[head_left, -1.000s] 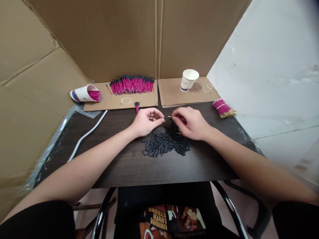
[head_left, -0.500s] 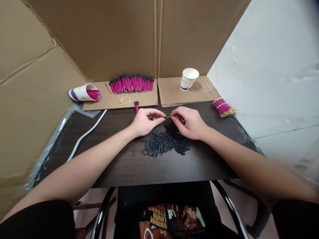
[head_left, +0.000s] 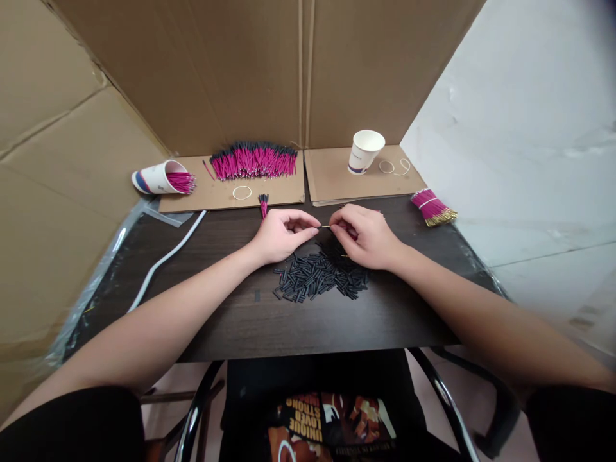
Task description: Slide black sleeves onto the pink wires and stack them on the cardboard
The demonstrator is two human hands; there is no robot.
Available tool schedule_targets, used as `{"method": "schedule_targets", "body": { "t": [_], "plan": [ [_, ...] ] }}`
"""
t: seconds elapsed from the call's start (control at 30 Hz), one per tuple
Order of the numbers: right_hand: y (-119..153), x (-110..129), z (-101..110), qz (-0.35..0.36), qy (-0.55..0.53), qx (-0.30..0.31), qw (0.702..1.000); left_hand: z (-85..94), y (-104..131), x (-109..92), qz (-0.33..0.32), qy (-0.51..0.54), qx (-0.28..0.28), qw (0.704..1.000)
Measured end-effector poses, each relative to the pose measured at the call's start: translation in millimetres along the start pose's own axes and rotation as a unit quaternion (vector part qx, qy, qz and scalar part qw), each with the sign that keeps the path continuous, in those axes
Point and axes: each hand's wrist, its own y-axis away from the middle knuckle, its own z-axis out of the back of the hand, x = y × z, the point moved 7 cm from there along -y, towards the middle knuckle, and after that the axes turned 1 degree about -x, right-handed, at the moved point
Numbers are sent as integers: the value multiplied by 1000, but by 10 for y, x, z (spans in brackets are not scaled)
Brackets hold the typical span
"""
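Note:
My left hand [head_left: 283,236] pinches a small black sleeve between thumb and fingertips; only its end shows. Facing it, my right hand [head_left: 366,237] is closed on a pink wire, whose gold-coloured tip [head_left: 326,226] points at the sleeve. Whether the tip has entered the sleeve is too small to tell. More wire ends stick out around my right hand. Below both hands lies a heap of black sleeves [head_left: 317,277]. A little bunch of pink wires with black ends [head_left: 263,204] rests just behind my left hand.
Many black-capped pink wires [head_left: 255,162] lie on cardboard at the back. A tipped paper cup [head_left: 153,179] holds pink wires at left; an upright paper cup [head_left: 366,153] stands back right. A banded wire bundle [head_left: 433,208] lies far right. A white cable [head_left: 166,260] crosses the left side.

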Motion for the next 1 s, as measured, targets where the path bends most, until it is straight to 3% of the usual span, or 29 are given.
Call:
{"method": "schedule_targets", "body": {
  "t": [1.0],
  "plan": [
    [-17,39,-25,31,-24,35,999,-38,24,-22,-6,-39,27,999]
  ]
}}
